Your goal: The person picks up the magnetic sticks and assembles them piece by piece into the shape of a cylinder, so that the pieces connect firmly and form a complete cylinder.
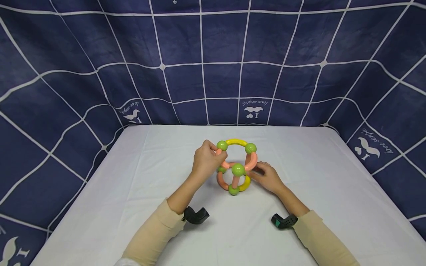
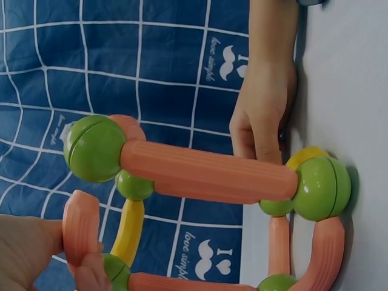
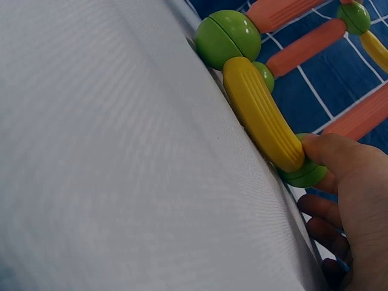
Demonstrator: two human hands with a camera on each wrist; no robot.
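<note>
A frame of green balls joined by salmon and yellow rods stands on the white table. My left hand (image 1: 208, 159) is at its upper left and pinches a curved salmon rod (image 2: 82, 225). One end of that rod stands apart from the upper front green ball (image 2: 94, 148); its other end is by another green ball (image 2: 116, 271). Low on the right side, my right hand (image 1: 267, 178) pinches a green ball (image 3: 306, 174) at the end of a curved yellow rod (image 3: 262, 114), thumb on the near side. Its other fingers are curled beneath.
The white cloth (image 1: 159, 155) covers the table around the frame. Dark blue curtains (image 1: 219, 81) with white grid lines rise behind and at both sides. A black wrist device (image 1: 196, 215) is on the left wrist, another black device (image 1: 284, 221) on the right.
</note>
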